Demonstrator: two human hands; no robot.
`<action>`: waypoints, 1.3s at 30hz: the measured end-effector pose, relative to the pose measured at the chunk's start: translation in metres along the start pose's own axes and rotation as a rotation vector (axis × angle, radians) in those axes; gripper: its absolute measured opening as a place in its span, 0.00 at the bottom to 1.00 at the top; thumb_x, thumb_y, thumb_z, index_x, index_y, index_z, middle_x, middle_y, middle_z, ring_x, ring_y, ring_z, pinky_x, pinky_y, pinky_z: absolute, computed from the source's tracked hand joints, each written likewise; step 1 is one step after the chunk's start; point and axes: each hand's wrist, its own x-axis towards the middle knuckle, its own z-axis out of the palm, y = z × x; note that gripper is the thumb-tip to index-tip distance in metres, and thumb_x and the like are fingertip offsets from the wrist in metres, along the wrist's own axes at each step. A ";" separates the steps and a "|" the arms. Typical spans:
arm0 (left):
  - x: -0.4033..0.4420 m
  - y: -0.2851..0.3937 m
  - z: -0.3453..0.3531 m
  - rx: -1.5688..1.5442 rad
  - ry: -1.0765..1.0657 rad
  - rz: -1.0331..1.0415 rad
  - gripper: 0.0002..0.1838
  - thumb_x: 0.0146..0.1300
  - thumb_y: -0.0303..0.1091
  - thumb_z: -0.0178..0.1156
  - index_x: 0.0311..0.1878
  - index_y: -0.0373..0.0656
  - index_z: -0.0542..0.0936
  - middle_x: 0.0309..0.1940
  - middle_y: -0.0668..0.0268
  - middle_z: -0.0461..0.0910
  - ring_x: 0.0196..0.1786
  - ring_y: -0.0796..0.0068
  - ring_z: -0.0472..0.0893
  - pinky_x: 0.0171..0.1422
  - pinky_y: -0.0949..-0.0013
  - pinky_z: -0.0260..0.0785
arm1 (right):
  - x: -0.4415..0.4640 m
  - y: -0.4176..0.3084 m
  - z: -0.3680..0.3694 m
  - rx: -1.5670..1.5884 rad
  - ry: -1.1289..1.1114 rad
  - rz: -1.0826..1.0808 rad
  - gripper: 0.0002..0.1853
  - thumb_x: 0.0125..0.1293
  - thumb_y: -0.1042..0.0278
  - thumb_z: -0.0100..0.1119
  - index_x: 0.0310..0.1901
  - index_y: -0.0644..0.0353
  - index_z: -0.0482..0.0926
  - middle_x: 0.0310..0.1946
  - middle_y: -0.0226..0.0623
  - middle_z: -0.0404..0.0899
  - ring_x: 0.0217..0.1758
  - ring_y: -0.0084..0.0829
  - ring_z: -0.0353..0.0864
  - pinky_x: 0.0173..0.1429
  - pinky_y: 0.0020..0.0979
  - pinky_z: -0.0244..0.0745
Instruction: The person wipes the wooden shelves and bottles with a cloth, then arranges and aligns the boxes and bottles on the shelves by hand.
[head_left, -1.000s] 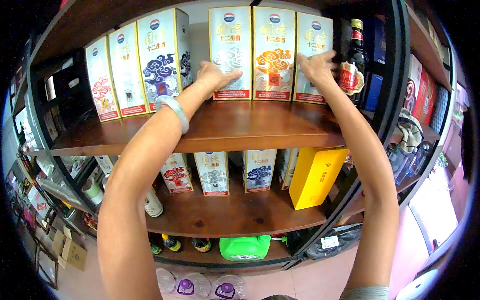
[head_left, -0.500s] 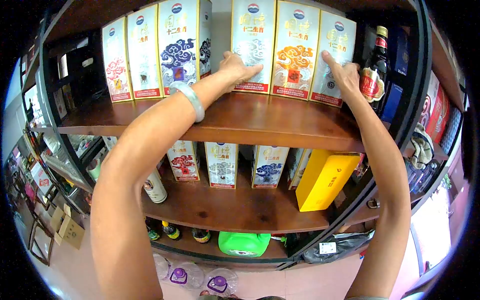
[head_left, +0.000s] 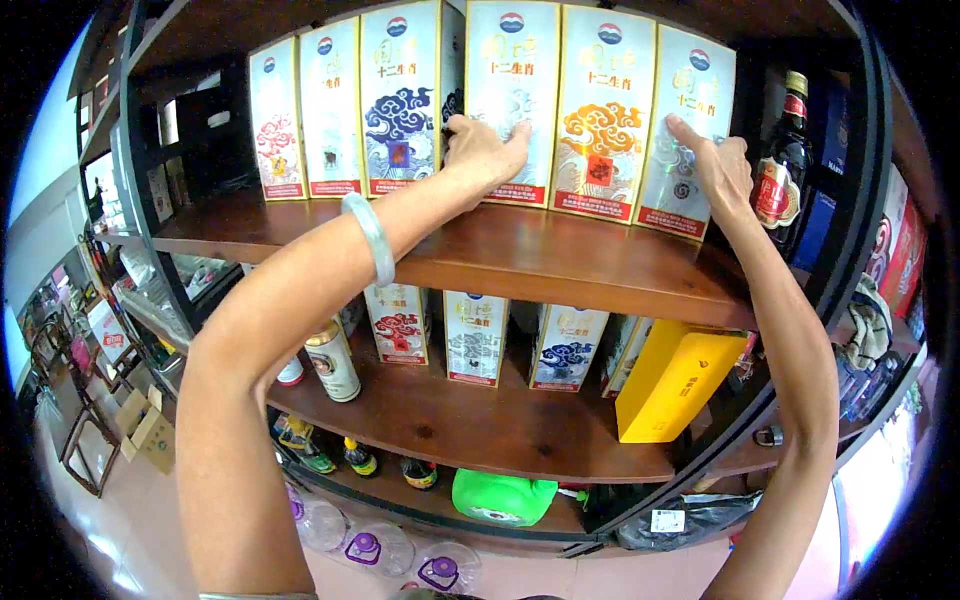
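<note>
Six tall liquor boxes stand upright in a row on the upper shelf. My left hand (head_left: 484,158) is at the left edge of the silver-cloud liquor box (head_left: 513,95), its thumb on the front and its other fingers at the narrow gap. To the left of that gap stands the blue-cloud liquor box (head_left: 400,110). My right hand (head_left: 722,172) grips the rightmost liquor box (head_left: 690,125), thumb on the front and fingers round its right side. Between my hands is the orange-cloud liquor box (head_left: 603,110). A jade-coloured bangle (head_left: 370,238) circles my left wrist.
A dark bottle (head_left: 782,165) stands just right of my right hand. The shelf below bears more liquor boxes (head_left: 475,340), a yellow box (head_left: 672,380) and a white can (head_left: 333,362). Lower down are a green jug (head_left: 503,497) and small bottles. Clear plastic jugs (head_left: 380,548) are on the floor.
The three right-hand boxes have come closer to the blue-cloud box, and the gap between the groups has narrowed. Both hands stay at those boxes. The camera view has shifted slightly.
</note>
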 end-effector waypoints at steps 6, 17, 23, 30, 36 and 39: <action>-0.008 0.001 -0.008 -0.035 0.044 0.012 0.46 0.54 0.55 0.59 0.55 0.19 0.52 0.49 0.33 0.69 0.54 0.45 0.73 0.59 0.59 0.65 | -0.004 -0.002 -0.003 -0.036 0.015 -0.033 0.55 0.38 0.29 0.62 0.52 0.81 0.65 0.46 0.63 0.73 0.51 0.51 0.75 0.58 0.39 0.67; -0.015 0.008 -0.030 0.396 -0.061 0.329 0.42 0.51 0.51 0.63 0.53 0.19 0.60 0.48 0.35 0.71 0.56 0.48 0.72 0.61 0.61 0.65 | 0.015 0.012 0.000 0.046 -0.027 -0.074 0.50 0.41 0.35 0.64 0.47 0.84 0.70 0.42 0.61 0.76 0.44 0.46 0.79 0.52 0.36 0.70; 0.001 -0.012 -0.043 0.257 -0.044 0.250 0.35 0.56 0.55 0.59 0.48 0.26 0.70 0.37 0.46 0.78 0.38 0.57 0.81 0.41 0.64 0.75 | 0.013 0.011 -0.005 0.130 -0.137 -0.097 0.52 0.39 0.31 0.63 0.49 0.82 0.69 0.44 0.62 0.74 0.48 0.49 0.76 0.55 0.39 0.68; -0.007 -0.013 -0.061 0.142 -0.101 0.338 0.27 0.66 0.50 0.51 0.32 0.29 0.76 0.18 0.58 0.78 0.15 0.70 0.78 0.19 0.71 0.72 | 0.006 0.009 -0.010 0.118 -0.166 -0.110 0.52 0.42 0.32 0.62 0.51 0.82 0.67 0.44 0.60 0.74 0.47 0.45 0.77 0.53 0.39 0.69; 0.003 -0.028 -0.061 0.438 0.184 0.745 0.31 0.62 0.57 0.53 0.16 0.38 0.77 0.08 0.61 0.72 0.16 0.69 0.78 0.17 0.65 0.67 | 0.011 0.012 -0.005 0.063 -0.111 -0.114 0.52 0.42 0.32 0.63 0.51 0.82 0.67 0.44 0.59 0.74 0.46 0.45 0.77 0.52 0.38 0.70; 0.005 -0.029 -0.063 0.448 0.423 0.782 0.31 0.58 0.62 0.55 0.17 0.41 0.73 0.08 0.64 0.69 0.15 0.68 0.74 0.19 0.62 0.64 | 0.020 0.017 -0.004 0.101 -0.144 -0.140 0.50 0.44 0.34 0.63 0.50 0.82 0.68 0.42 0.58 0.75 0.43 0.44 0.78 0.50 0.37 0.71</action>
